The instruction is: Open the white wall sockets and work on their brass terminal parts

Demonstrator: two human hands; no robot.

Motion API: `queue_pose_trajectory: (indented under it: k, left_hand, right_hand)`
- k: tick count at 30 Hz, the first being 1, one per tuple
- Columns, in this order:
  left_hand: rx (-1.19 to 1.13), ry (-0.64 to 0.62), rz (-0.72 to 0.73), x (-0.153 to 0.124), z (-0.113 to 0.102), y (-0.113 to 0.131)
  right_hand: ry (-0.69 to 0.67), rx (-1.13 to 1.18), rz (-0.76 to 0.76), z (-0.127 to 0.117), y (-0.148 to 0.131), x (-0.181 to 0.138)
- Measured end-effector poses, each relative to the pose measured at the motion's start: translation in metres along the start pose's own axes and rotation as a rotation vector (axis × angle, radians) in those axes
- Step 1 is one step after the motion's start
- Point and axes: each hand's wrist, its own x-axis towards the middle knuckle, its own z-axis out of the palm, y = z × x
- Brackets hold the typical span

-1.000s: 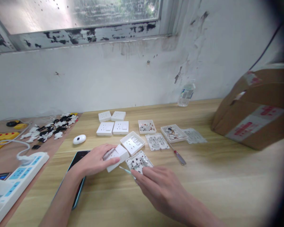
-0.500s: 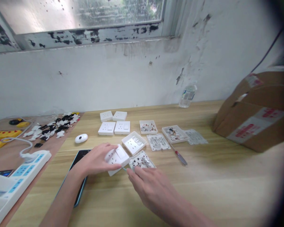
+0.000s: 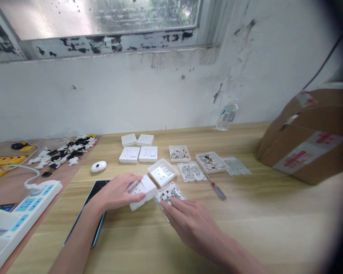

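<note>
My left hand is closed around a white wall socket with a switch, thumb and fingers on its edges. The socket is tilted, so its front side wall shows. To its right, my right hand is pinched on a thin pale-blue tool, whose tip points at the socket but stands apart from it; most of the tool is hidden in the fingers. Partly under that hand lies a socket back plate with metal parts showing. Just behind is a white socket front cover lying on the table.
Several finished-looking sockets stand at the back. Open boxes with small parts, a back plate and a screwdriver lie right. A phone is under my left forearm; a power strip is left, a carton right.
My right hand has drawn a little to the right with the thin tool, away from the socket. The socket in my left hand has tipped, showing more of its front side.
</note>
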Motion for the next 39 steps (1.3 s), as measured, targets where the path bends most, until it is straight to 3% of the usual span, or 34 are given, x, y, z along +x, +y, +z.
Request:
queue_pose_trajectory:
  k: [5, 13, 25, 31, 34, 39]
  left_hand:
    - [-0.086, -0.082, 0.038, 0.001, -0.003, 0.009]
    - [-0.086, -0.063, -0.013, 0.0, -0.003, 0.003]
    - [-0.141, -0.1, 0.012, -0.001, -0.005, 0.007]
    - [-0.109, -0.093, -0.046, -0.002, -0.003, 0.006]
    - [-0.029, -0.07, -0.032, -0.008, -0.001, 0.017]
    - [0.142, -0.019, -0.202, -0.027, 0.008, 0.042]
  right_hand:
    - [0.029, -0.008, -0.025, 0.013, 0.001, -0.002]
    - [0.169, 0.049, -0.036, -0.01, -0.007, -0.006]
    - [0.066, -0.025, -0.059, 0.001, -0.01, -0.007]
    - [-0.02, 0.007, -0.075, 0.01, -0.01, -0.009]
    - [-0.025, -0.015, -0.051, 0.016, -0.006, -0.013]
    - [-0.061, -0.034, -0.043, 0.021, -0.004, -0.016]
